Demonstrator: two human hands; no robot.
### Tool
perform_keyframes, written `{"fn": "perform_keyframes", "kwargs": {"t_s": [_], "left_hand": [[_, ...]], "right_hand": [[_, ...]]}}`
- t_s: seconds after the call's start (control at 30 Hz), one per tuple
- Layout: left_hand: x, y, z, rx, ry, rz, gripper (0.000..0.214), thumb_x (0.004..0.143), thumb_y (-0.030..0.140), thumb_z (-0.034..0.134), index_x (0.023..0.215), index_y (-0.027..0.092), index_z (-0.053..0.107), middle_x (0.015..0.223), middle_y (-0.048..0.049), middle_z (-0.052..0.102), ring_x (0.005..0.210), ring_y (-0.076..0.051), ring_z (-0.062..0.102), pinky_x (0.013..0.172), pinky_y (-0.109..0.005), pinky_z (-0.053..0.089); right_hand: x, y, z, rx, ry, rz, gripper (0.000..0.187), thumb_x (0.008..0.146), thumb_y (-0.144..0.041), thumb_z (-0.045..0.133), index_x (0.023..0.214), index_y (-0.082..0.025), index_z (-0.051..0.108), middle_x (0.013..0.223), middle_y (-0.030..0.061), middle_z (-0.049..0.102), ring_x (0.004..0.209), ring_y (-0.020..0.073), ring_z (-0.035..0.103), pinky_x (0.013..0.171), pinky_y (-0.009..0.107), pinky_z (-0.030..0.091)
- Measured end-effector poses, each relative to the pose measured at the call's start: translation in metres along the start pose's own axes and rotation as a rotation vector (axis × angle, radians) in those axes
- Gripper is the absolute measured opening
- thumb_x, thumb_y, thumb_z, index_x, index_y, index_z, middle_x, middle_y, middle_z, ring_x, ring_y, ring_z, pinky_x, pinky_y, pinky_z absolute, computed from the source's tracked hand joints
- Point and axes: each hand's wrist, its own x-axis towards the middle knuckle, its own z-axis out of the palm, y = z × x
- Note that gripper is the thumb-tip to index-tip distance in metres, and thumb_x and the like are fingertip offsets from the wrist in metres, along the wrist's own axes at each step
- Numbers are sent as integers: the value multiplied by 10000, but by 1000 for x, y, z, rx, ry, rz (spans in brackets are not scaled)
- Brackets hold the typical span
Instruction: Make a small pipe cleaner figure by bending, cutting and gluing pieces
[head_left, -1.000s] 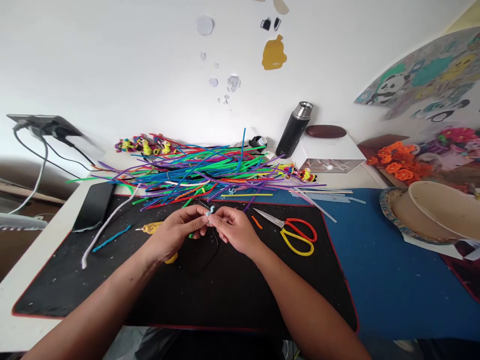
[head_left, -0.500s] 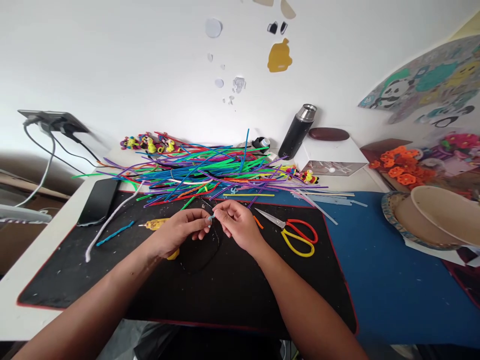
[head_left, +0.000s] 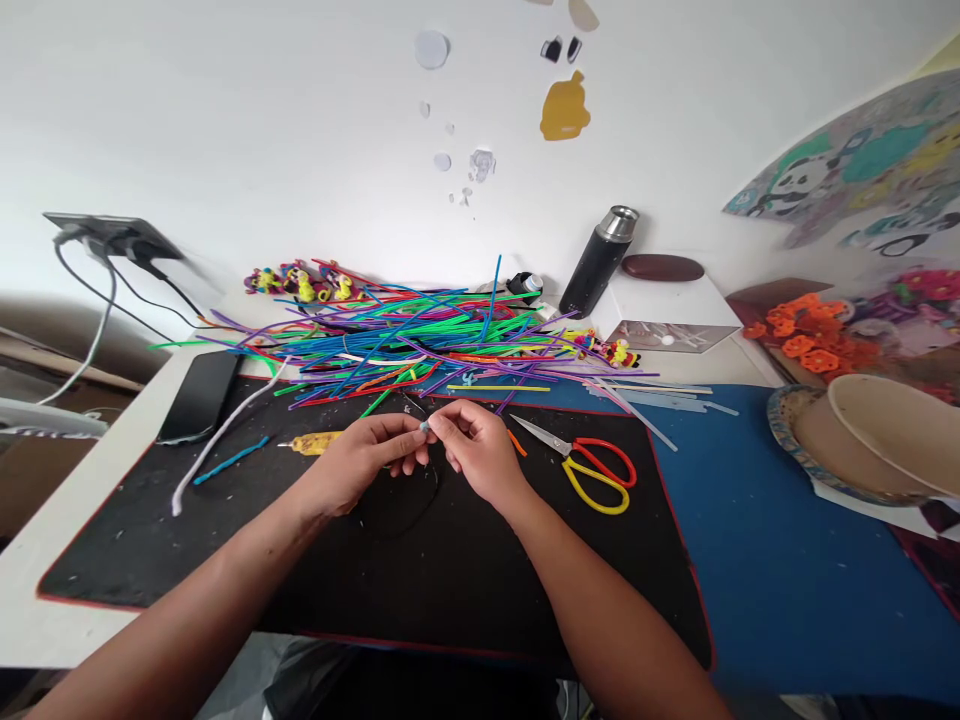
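Observation:
My left hand (head_left: pixel 375 455) and my right hand (head_left: pixel 474 446) meet over the black mat (head_left: pixel 480 570), fingertips almost touching. Between them they pinch a small light-blue piece of pipe cleaner (head_left: pixel 424 427), mostly covered by the fingers. A yellow glue gun (head_left: pixel 311 443) lies partly hidden under my left hand, its black cord (head_left: pixel 431 500) curving below the fingers. To the right of my right hand lie scissors (head_left: pixel 574 455) with one red and one yellow handle. A short orange piece (head_left: pixel 517 442) lies between them. Left of the glue gun is a twisted blue pipe cleaner (head_left: pixel 231 462).
A big heap of coloured pipe cleaners (head_left: pixel 390 340) spreads along the back. A phone (head_left: pixel 201 395) and a white pipe cleaner (head_left: pixel 217 445) lie at left. A black thermos (head_left: pixel 600 262), a white box (head_left: pixel 675 310) and a bowl (head_left: pixel 892 430) stand at the right.
My fingertips have closed further around the light-blue piece, so less of it shows. The view has shifted slightly; the other things lie as before.

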Motion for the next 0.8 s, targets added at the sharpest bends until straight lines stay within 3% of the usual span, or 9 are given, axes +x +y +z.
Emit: {"fn": "perform_keyframes", "kwargs": {"t_s": [0.23, 0.4, 0.57, 0.8], "left_hand": [[6, 3, 3, 153, 94, 67, 421, 898, 616, 652, 800, 206, 665, 756, -24, 657, 690, -175, 580, 617, -263, 489], [8, 11, 5, 233, 127, 113, 416, 929, 601, 607, 809, 204, 645, 737, -13, 639, 687, -173, 574, 601, -255, 465], [11, 16, 2, 311, 177, 158, 421, 940, 591, 586, 784, 202, 624, 701, 6, 606, 658, -163, 547, 620, -261, 437], [15, 12, 6, 555, 361, 226, 349, 940, 521, 595, 877, 198, 711, 746, -1, 713, 664, -174, 623, 633, -262, 441]], "right_hand": [[1, 4, -1, -46, 42, -12, 354, 926, -561, 677, 869, -212, 667, 577, -53, 506, 464, 111, 448, 456, 252, 335], [3, 5, -3, -84, 60, -25, 337, 943, -543, 650, 884, -213, 679, 680, -18, 588, 495, 113, 459, 469, 258, 336], [2, 7, -6, -227, 37, -28, 295, 972, -498, 633, 929, -218, 716, 647, -23, 576, 548, 137, 510, 522, 259, 371], [6, 11, -11, -256, 161, -99, 257, 972, -461, 639, 983, -213, 710, 694, -16, 603, 598, 152, 535, 574, 270, 403]]}}
